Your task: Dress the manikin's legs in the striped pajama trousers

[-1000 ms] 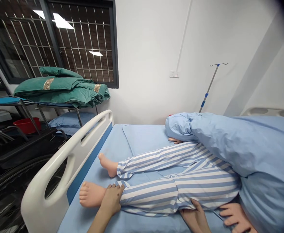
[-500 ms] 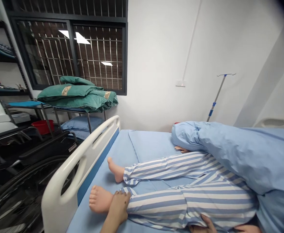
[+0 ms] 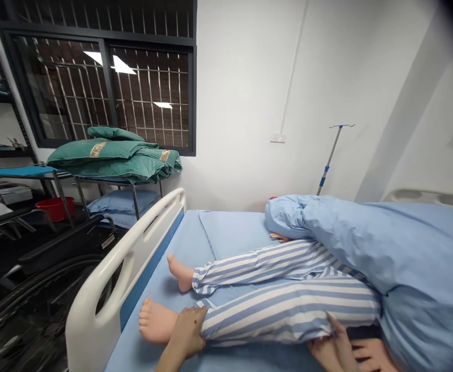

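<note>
A figure that looks like a care manikin lies on the bed in blue-and-white striped trousers. My left hand is wrapped round the ankle of the near leg, just behind its bare foot. Farther up, my right hand grips the same leg from below around the knee, thumb on the cloth, most fingers hidden underneath. The far leg's foot rests on the sheet. Beside my right hand lies one of the figure's hands. A blue quilt covers the upper body.
A white bed end board stands at the left, with a wheelchair beyond it. Green bedding is piled on a stand below the barred window. An IV pole rises behind the bed. A red basin sits at the left.
The near knee is raised slightly and the thigh sits farther from me. My right hand shows more, under the knee. My left hand keeps its hold at the ankle. The view has shifted right.
</note>
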A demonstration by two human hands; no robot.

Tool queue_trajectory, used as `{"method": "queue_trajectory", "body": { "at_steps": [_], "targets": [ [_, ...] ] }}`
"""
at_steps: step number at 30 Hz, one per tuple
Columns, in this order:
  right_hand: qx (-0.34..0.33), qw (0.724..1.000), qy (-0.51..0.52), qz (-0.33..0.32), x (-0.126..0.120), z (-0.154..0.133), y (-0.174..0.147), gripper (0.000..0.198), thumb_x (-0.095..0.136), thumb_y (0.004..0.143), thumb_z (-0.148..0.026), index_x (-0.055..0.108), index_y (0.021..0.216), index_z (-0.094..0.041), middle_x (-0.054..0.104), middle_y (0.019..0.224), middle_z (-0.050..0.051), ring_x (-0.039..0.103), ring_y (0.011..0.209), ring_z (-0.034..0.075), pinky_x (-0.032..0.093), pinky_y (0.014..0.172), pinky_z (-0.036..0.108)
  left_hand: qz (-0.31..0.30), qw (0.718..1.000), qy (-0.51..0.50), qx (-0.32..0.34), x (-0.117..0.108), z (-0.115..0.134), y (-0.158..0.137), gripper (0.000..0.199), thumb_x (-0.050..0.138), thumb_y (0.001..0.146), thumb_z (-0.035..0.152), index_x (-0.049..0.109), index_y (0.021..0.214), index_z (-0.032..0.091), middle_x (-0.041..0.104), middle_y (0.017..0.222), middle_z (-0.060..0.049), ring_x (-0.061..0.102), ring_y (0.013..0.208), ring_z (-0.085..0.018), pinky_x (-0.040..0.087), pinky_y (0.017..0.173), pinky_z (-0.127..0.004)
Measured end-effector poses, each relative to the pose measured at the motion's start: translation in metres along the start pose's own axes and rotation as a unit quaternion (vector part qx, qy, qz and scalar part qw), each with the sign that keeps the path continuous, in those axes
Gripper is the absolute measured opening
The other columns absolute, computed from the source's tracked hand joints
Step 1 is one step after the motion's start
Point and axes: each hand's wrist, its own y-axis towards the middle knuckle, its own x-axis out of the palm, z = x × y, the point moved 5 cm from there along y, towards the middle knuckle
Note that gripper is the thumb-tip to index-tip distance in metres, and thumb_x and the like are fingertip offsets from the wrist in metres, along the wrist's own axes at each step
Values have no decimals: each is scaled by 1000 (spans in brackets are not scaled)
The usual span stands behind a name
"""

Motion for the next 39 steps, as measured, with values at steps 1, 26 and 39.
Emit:
{"method": "queue_trajectory", "body": {
  "at_steps": [1,26,39],
  "targets": [
    [2,1000,5,-10,8,-5,-4,15,65,58,-23,55,70,-20,63,64,-6,56,57,10,47,60,27,8,1000,-4,-2,-4,2,2,60,51,51,24,47,111,22,57,107,-4,49,97,-23,35,82,-32],
    [-111,992,59,11,81,-65,-26,17,54,65,-33,50,77,-22,49,62,-1,48,56,11,50,60,33,114,980,-161,-5,3,78,68,56,51,55,19,43,111,21,51,112,-3,42,103,-19,29,88,-29],
    [-73,997,7,22,72,-50,-25,15,52,65,-28,48,79,-22,53,70,-1,52,62,11,49,60,31,108,986,-125,19,-10,62,57,57,50,55,19,45,111,20,55,107,-3,44,98,-21,31,82,-31]
  ]
}}
